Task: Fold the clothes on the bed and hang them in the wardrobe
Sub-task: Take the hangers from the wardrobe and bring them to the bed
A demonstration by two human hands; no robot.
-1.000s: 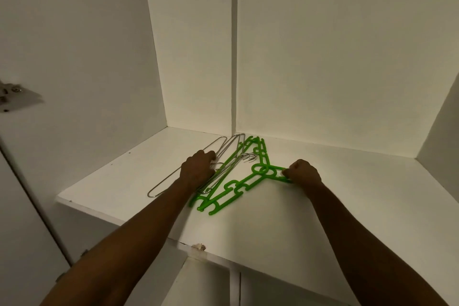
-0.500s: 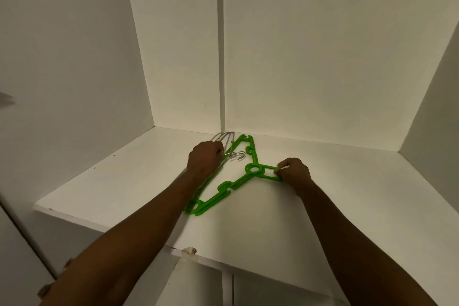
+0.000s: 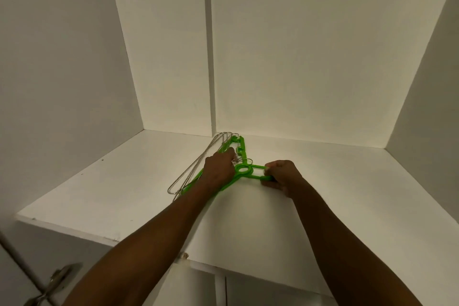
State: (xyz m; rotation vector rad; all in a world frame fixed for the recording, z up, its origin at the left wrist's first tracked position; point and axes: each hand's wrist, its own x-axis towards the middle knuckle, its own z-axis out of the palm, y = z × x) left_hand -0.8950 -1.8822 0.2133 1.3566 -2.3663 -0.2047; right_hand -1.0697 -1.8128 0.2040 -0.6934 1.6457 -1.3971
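**Hangers held on the upper wardrobe shelf**

A white wardrobe shelf (image 3: 124, 196) is seen from below the head camera, bounded by white side and back panels. A bundle of hangers is lying on it near the back corner, close to a vertical seam in the back panel (image 3: 210, 57).

The green plastic hangers (image 3: 244, 170) are spread in a V. Their hook end is gripped by the right hand (image 3: 282, 175), with fingers curled round the green bar. The left hand (image 3: 219, 169) is placed over the near arm of the green hangers and over the wire hangers (image 3: 196, 167); its fingers are curled down onto the bundle, but whether the wires are actually grasped cannot be told, since the fingertips are hidden.

The wire hangers are lying just left of the green ones, overlapping them under the left hand.

A metal hinge (image 3: 53, 283) is visible at the lower left edge. No clothes are in view.
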